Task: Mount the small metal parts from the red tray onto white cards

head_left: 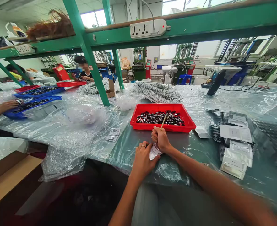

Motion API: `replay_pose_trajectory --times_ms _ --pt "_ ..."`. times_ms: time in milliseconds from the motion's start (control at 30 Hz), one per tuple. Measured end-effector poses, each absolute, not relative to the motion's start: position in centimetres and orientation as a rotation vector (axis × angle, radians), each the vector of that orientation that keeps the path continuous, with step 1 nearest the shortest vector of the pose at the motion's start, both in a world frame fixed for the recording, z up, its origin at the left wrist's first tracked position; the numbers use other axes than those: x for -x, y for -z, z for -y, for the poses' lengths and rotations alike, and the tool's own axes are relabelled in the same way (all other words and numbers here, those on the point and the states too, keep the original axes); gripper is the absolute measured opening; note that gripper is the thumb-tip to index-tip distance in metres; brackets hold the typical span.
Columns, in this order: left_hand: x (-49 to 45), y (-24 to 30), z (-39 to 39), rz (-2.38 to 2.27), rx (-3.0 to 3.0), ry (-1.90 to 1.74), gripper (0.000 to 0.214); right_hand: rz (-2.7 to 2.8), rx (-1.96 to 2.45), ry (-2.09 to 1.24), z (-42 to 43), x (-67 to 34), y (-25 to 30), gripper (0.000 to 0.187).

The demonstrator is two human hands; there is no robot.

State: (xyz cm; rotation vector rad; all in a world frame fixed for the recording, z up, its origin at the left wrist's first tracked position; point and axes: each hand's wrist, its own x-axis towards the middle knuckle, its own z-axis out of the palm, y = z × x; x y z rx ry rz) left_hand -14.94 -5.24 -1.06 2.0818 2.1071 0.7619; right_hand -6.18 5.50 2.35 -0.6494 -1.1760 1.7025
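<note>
Just in front of the red tray [138, 126], my left hand [142, 158] holds a small clear bag with a white printed label [154, 152] against the table. Its thumb and fingers lie around the bag's edges. My right hand [161, 138] is closed in a fist round a thin wooden stick [163, 121], whose end points up over the tray's near rim. The heel of that fist rests at the bag's upper edge. Many small black parts with shiny metal ends [156, 118] fill the tray's floor. Part of the bag is hidden by my hands.
Labelled silvery bags [235, 147] lie piled at the right. Filled small bags [113, 134] sit left of the tray. Behind it are coiled grey cables [156, 91]. A green post [95, 72] rises from the table. At far left, another person's hand [10, 105] reaches toward blue trays [50, 99].
</note>
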Motion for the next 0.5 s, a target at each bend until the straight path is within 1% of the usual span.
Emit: replay_pose_trajectory --times_ms 133,200,333,400,500 --pt "14.8 1.0 5.3 -2.155 -2.039 -0.746 0.051 1.344 0.677 -1.89 -4.1 3.5 -2.7 0.05" --pt "14.7 1.0 5.3 -2.132 -2.062 -0.754 0.054 1.402 0.661 -1.93 -3.7 2.4 -3.3 0.051" --pt "14.6 1.1 5.6 -2.198 -2.061 -0.852 0.073 1.26 0.567 -1.844 -4.0 2.9 -4.2 0.053" --pt "14.5 1.0 5.8 -2.273 -2.026 -0.878 0.068 1.224 0.548 -1.813 -4.3 4.3 -4.1 0.053" --pt "14.4 0.9 6.0 -2.267 -2.04 -0.844 0.049 1.203 0.587 -1.771 -4.5 6.3 -3.4 0.052"
